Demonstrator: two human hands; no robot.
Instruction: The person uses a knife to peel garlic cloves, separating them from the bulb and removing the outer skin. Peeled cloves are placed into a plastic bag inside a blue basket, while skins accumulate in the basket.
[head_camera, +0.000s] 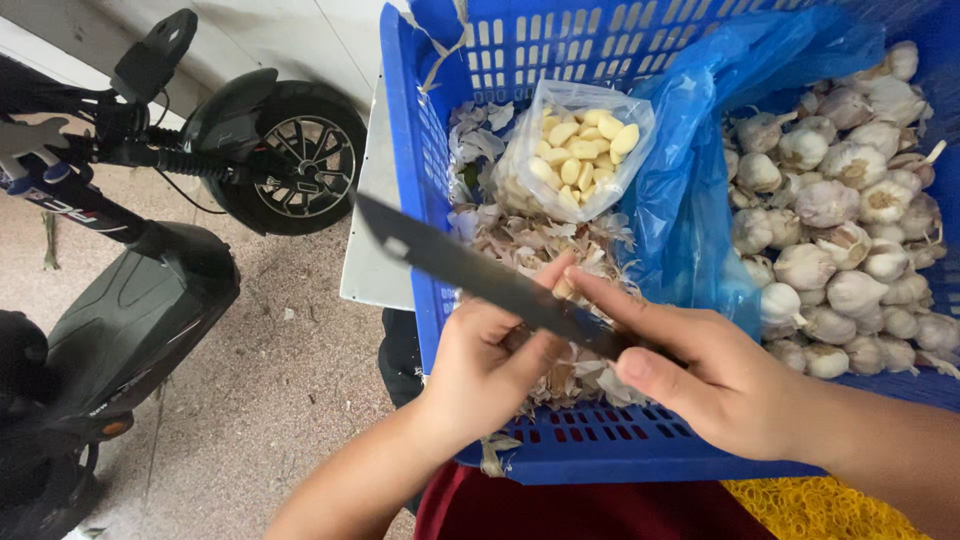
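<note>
My left hand (480, 365) hides what it pinches; the crate (420, 250) and garlic heads (850, 220) run off the right edge.

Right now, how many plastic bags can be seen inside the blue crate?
2: a small clear bag of peeled cloves at the back middle, and a large blue bag of whole garlic bulbs on the right. Others may be hidden under the skins.

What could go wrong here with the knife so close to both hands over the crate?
The knife blade runs right across the left hand, whose thumb presses a garlic clove against it; a slip could likely cut that thumb or the right hand forefinger lying along the blade. The open bag of peeled cloves sits among loose skins, so scraps may fall in.
</note>
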